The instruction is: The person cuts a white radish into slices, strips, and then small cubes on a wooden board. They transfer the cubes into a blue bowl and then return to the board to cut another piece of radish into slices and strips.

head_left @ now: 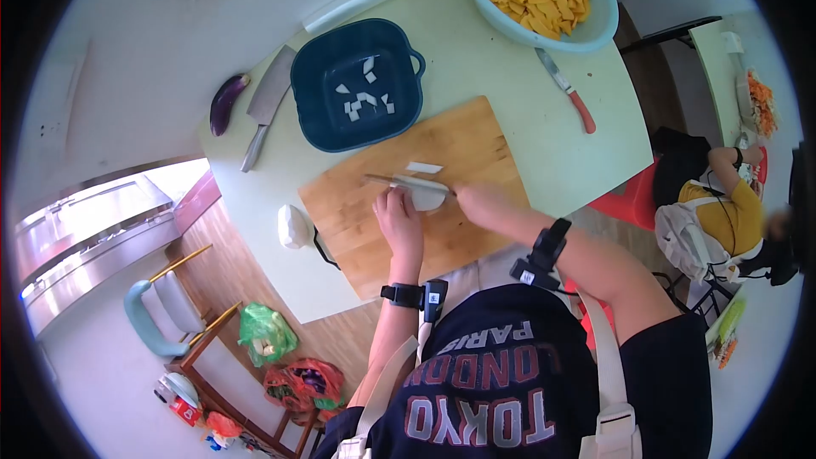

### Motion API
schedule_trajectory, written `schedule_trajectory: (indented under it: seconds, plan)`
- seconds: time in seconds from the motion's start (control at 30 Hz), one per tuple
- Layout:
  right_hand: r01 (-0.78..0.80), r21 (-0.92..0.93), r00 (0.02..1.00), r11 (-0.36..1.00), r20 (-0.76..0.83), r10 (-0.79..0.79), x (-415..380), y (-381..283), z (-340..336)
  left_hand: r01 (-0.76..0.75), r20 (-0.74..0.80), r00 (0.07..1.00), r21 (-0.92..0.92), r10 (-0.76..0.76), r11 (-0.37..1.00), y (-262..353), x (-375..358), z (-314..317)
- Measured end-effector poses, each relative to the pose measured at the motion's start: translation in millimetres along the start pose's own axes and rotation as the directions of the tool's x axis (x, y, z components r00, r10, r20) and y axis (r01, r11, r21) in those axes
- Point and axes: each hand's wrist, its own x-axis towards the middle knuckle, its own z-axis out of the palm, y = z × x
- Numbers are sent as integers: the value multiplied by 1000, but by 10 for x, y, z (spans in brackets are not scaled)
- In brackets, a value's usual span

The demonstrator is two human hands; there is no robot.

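On the wooden cutting board (476, 144), my left hand (398, 214) presses with closed fingers on a white vegetable piece (427, 196). My right hand (476, 204), slightly blurred, is wrapped round the handle of a knife (416, 182). The blade lies across the top of the white piece, close to my left fingertips. A cut white slice (424, 167) rests just beyond the blade. Behind the board, a dark blue basin (319, 76) holds several small white pieces (365, 99). Another white vegetable chunk (293, 227) sits left of the board.
A cleaver (270, 93) and an eggplant (226, 104) lie at the left. Right of the basin is a red-handled knife (571, 95), below a light blue bowl (605, 21) of orange slices. Another person (731, 221) is at the far right. Bags (267, 333) stand on the floor.
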Motion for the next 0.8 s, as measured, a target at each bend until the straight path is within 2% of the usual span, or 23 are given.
schedule_trajectory:
  seconds: [0.07, 0.1, 0.13, 0.2, 0.23, 0.3, 0.33, 0.4, 0.43, 0.5, 0.63, 0.7, 0.77, 0.8]
  plan:
    - [23, 197, 1000, 980, 4, -25, 117, 166, 7, -18, -16, 1000, -59, 17, 998, 16, 26, -17]
    - [60, 320, 997, 946, -63, -42, 108, 205, -10, -50, -42, 998, -35, 48, 998, 4, 31, -13]
    - [69, 321, 997, 944, -64, -51, 115, 235, -24, -50, -48, 998, -28, 48, 998, 4, 40, -14]
    - [15, 393, 997, 919, 65, -44, 56, 176, -197, -28, -23, 999, -45, 27, 999, 6, 29, -21]
    - [19, 397, 997, 917, 63, -48, 33, 169, -203, -29, -24, 999, -39, 28, 999, -4, 25, -16]
    - [85, 273, 996, 958, -6, -87, -24, 171, -206, -26, -29, 999, -42, 25, 999, -25, 21, -3]
    - [88, 274, 996, 958, -9, -89, -69, 154, -202, -28, -31, 999, -39, 27, 999, -41, 14, -3]
    - [47, 92, 996, 995, -80, -39, -200, 112, -174, 7, 11, 1000, -82, -6, 997, -34, 4, -17]
    - [46, 91, 996, 995, -80, -39, -246, 127, -144, 7, 11, 1000, -83, -6, 997, -29, -8, -22]
    - [128, -33, 982, 991, -137, -132, -320, 147, -117, -13, 1, 1000, -32, 13, 999, 33, -11, -53]
    - [107, -114, 992, 988, -59, -114, -439, 89, -200, -4, -52, 999, -129, -3, 992, 31, -35, -84]
    - [124, -227, 971, 966, -174, -165, -477, 108, -162, 124, -22, 991, -174, -130, 977, -79, -66, -151]
    - [113, -298, 960, 948, -214, -181, -462, 154, -137, 182, -172, 963, -163, -210, 970, -274, 17, -310]
    - [101, -364, 948, 926, -245, -200, -474, 172, -124, 183, -167, 963, -165, -210, 969, -242, 138, -462]
